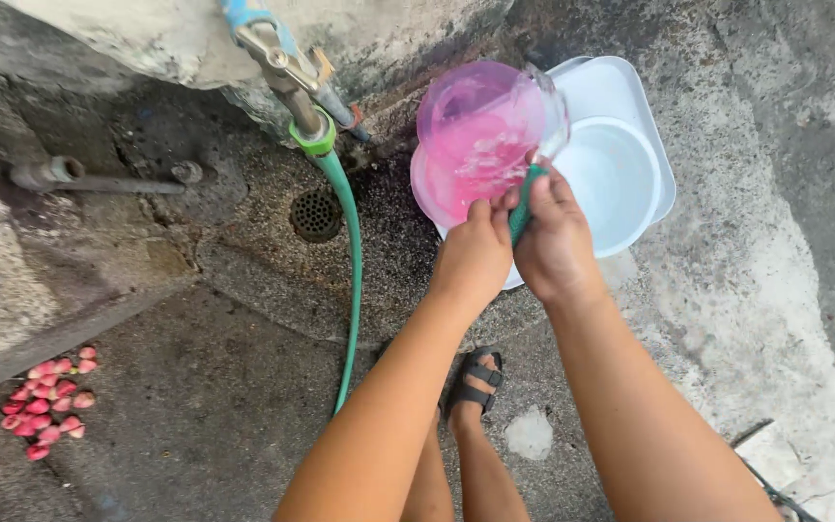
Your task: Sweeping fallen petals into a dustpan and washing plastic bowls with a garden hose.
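Nearest, below both hands, a sandalled foot (476,379) stands on the concrete floor (195,406). The left hand (475,256) has its grip closed on the lower rim of a pink tub (480,135), which is tilted up on edge. Touching it on the right, the right hand (555,242) has its grip wrapped round the end of a green hose (524,203), pointed into the tub, where water splashes. Just behind the right grip a white basin (620,184) sits inside a white tray (630,87). Left of the grips the hose runs past a drain (315,214) up to a tap (282,58). Far left lie pink petals (47,398).
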